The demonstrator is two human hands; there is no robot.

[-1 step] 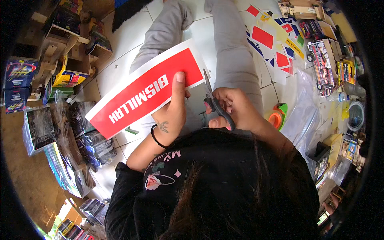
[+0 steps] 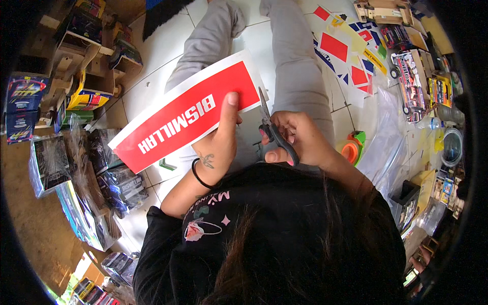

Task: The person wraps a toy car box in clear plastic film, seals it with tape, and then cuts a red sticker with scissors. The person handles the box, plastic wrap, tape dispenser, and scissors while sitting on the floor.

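Note:
My left hand pinches a long red sticker strip with white lettering and a white border. Its thumb lies on the red face; the other fingers are mostly hidden behind. In my right hand is a pair of scissors with dark handles and pink inside the loops. The blades point away from me, their tips at the strip's right end, by the white border. Whether the blades touch the strip I cannot tell. Both hands are above my lap, between my grey-trousered legs.
Cut sheets of red, blue and yellow stickers lie on the tiled floor at the far right. An orange and green tape roll and clear plastic sheeting lie nearer. Toy trucks stand right; wrapped boxes and wooden truck bodies crowd the left.
The strip's right end has shifted very slightly to the right, toward the scissors, with my left thumb. The right hand and scissors look unmoved.

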